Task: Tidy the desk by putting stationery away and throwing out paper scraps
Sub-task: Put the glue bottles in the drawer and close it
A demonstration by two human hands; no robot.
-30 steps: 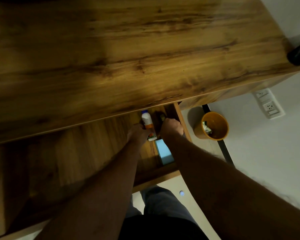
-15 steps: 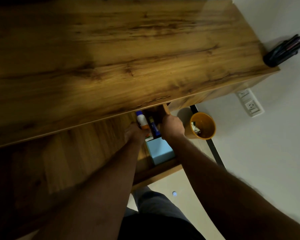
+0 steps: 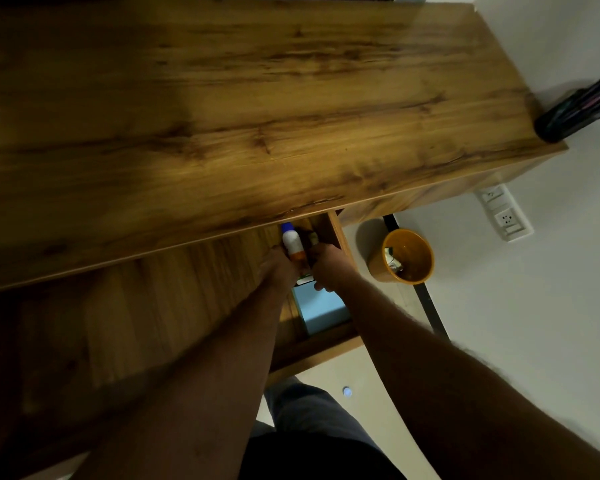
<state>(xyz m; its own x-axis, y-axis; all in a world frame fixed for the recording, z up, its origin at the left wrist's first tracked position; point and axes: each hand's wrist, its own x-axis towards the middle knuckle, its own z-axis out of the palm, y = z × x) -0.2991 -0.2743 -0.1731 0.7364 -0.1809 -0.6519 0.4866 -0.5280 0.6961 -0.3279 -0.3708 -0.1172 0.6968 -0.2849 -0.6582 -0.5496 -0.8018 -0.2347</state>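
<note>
Two outstretched arms reach into the open drawer. The left hand curls around the glue bottle, blue cap pointing away. Just beside it, whether the right hand holds anything is unclear.

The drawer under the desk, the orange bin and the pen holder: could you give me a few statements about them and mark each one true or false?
1. Both hands, left hand and right hand, are inside the open drawer. True.
2. The glue bottle stands on the desk top. False: it lies in the drawer, between the hands.
3. The orange bin sits on the floor to the right of the drawer. True.
4. The pen holder is in the drawer. False: it stands at the desk's far right corner.
5. A light blue pad lies in the drawer, nearer the person than the hands. True.
</note>
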